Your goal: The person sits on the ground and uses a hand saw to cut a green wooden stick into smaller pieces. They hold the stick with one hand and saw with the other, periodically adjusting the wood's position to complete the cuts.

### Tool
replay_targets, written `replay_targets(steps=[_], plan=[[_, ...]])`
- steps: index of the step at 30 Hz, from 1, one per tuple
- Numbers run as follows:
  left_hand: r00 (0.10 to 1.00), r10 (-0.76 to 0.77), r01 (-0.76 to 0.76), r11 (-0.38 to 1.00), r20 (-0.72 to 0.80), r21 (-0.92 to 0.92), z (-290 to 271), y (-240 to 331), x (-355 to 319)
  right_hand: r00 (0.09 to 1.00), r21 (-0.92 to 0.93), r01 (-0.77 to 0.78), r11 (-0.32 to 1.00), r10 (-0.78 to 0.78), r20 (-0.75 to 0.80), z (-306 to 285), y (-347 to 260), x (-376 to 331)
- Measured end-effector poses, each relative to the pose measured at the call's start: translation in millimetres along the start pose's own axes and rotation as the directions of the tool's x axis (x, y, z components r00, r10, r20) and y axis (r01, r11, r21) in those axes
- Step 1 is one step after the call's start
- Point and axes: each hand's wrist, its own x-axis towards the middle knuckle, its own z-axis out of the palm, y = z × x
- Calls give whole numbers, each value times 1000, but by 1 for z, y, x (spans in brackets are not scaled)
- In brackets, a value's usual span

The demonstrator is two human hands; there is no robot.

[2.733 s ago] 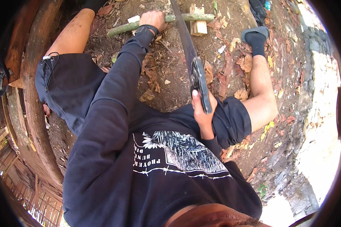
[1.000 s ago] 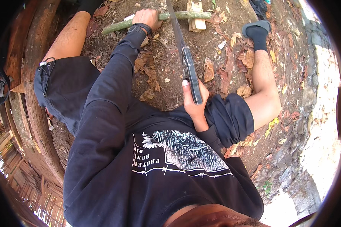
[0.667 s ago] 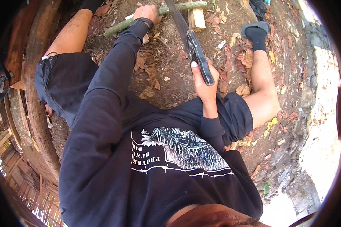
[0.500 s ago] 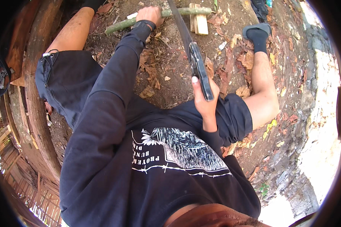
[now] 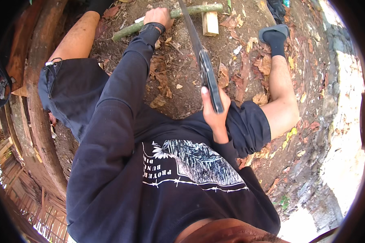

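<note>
My left hand (image 5: pixel 158 17) is wrapped round a greenish branch (image 5: pixel 129 30) lying crosswise near the top edge. The branch's right part rests over a pale wooden block (image 5: pixel 210 25) on the ground. My right hand (image 5: pixel 216 115) is closed round the black handle of a handsaw (image 5: pixel 195 37). Its long, dark blade slants up and left, crossing the branch between my left hand and the block. The blade's far end runs out of the picture, and I cannot make out its teeth or any cut.
Dry leaves (image 5: pixel 158 77) and wood bits lie over the dirt between my spread legs. My sandalled right foot (image 5: pixel 276 38) stands on the right. Wooden logs (image 5: pixel 40 121) line the left side, above bamboo slats (image 5: pixel 24 198). A pale stone edge (image 5: pixel 332 121) runs along the right.
The saw and my right hand have come slightly back toward me and left. The branch's right end has shifted a little left, while my left hand keeps its hold.
</note>
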Motion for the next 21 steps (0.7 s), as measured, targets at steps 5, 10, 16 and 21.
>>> replay_targets(steps=[5, 10, 16, 21], plan=[[1000, 19, -19, 999, -6, -27, -11, -5, 2, 997, 42, 69, 997, -68, -27, 9, 14, 23], [998, 20, -19, 1000, 59, -20, -16, 14, -13, 994, 18, 109, 994, -109, -13, 34, 14, 80], [999, 0, 5, 997, 50, -81, -14, 12, -14, 998, -9, 64, 998, -64, 1, 31, 5, 48], [992, -125, 125, 990, 6, -60, -8, -1, 1, 996, -72, 83, 994, -83, 16, -6, 10, -8]])
